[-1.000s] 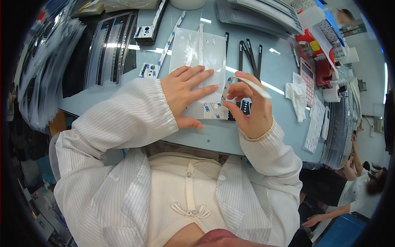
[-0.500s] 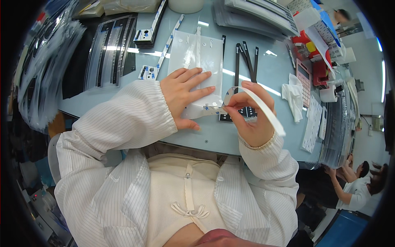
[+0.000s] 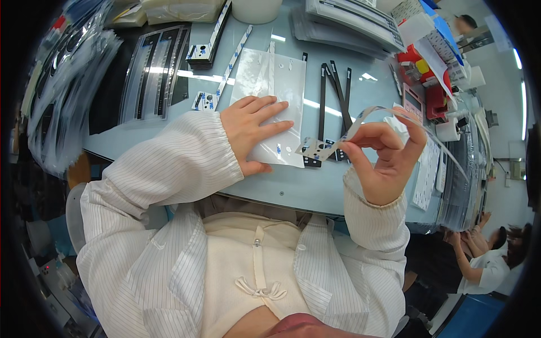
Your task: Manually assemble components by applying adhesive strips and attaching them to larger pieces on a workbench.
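Observation:
My left hand lies flat with fingers spread on a translucent white sheet, pressing it to the table. Small white pieces with blue marks dot the sheet. My right hand pinches a thin white backing strip between thumb and index finger. Its wide end, with holes and blue marks, hangs beside the sheet's lower right corner, while the long narrow part curls over my fingers to the right. Several black L-shaped strips lie to the right of the sheet, their wide ends partly behind the backing strip.
An L-shaped piece with blue-marked backing lies left of the sheet, near a stack of similar pieces. Clear plastic sheets cover the left side. More stacked sheets stand at the back. A pink calculator and tissue are at right.
My right hand has moved right and pulled the backing strip away from the sheet's lower edge; its wide end now hangs off the sheet. My left hand has stayed in place.

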